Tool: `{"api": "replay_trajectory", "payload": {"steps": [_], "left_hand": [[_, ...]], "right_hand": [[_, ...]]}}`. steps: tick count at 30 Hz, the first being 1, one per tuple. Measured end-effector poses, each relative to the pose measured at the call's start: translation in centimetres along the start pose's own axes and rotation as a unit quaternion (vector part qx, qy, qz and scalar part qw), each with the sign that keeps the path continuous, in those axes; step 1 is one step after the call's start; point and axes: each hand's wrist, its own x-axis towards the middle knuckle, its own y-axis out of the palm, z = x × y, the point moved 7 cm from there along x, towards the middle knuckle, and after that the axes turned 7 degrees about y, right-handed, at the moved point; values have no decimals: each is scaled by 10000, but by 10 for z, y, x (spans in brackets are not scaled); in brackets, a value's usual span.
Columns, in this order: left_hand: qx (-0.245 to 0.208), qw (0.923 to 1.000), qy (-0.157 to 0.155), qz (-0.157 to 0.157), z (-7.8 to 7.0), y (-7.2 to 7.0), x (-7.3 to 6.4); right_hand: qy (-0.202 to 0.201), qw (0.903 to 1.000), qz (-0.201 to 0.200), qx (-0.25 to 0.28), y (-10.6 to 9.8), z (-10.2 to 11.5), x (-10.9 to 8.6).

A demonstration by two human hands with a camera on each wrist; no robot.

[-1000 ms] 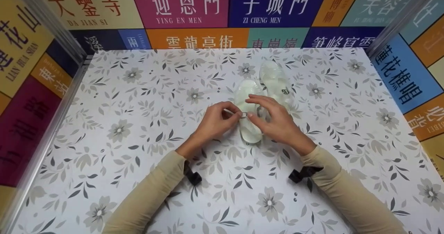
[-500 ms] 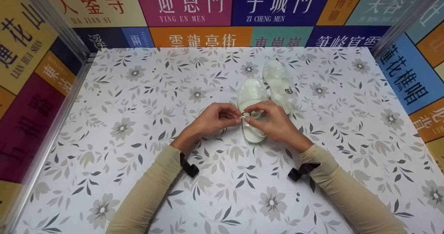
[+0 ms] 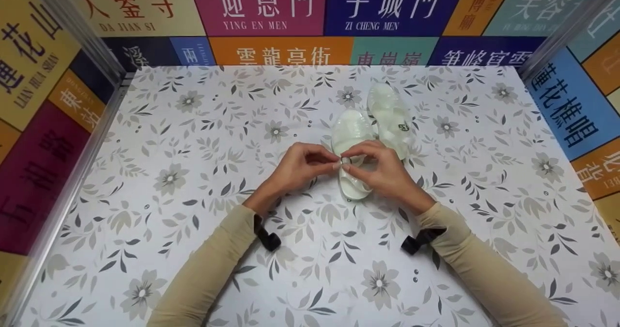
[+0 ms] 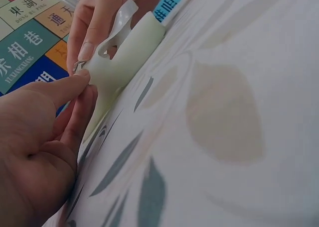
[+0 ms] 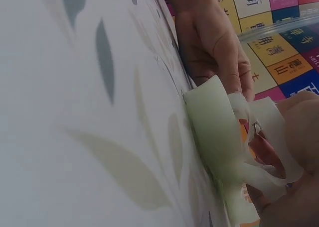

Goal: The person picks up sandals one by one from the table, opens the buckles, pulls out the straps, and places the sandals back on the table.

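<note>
A pale green translucent sandal (image 3: 353, 123) lies sole down, toe pointing away, between my two hands. On its left side is a small metal buckle (image 4: 79, 66) at the ankle strap (image 5: 271, 122). My left hand (image 3: 301, 168) pinches the strap end beside this buckle between thumb and fingers. From the other side, my right hand (image 3: 382, 168) pinches the strap at the buckle with thumb and index finger, the fingertips of both hands almost meeting. Fingers partly hide the buckle. The matching sandal (image 3: 385, 105), with a dark round mark on its insole, lies just behind and right.
A white floral cloth (image 3: 218, 123) covers the table. Coloured panels with Chinese lettering (image 3: 266, 7) stand along the back and both sides. Black wrist-camera mounts (image 3: 268, 240) sit at both cuffs.
My right index finger, raised a second ago, has come down to meet the thumb at the buckle. My left hand stays at the strap. The head view has shifted slightly.
</note>
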Motion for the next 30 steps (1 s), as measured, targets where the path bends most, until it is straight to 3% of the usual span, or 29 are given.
{"api": "replay_trajectory", "payload": {"steps": [5, 10, 14, 18, 22, 30], "left_hand": [[-10, 10000, 71, -11, -1, 2, 1], [30, 9999, -83, 47, 1, 4, 1], [-306, 9992, -237, 99, 2, 7, 0], [-570, 9983, -97, 61, -1, 9, 0], [-365, 9992, 112, -113, -3, 9, 0], [-42, 9996, 63, -266, -6, 11, 0]], "right_hand": [[160, 9998, 29, 92, 0, 1, 0], [385, 9991, 81, 125, 0, -1, -1], [419, 9990, 43, 159, 0, -4, 0], [392, 9991, -69, 161, -1, -5, -1], [433, 9988, -77, 213, 0, -6, -2], [473, 9986, -133, 209, 0, -7, -3]]}}
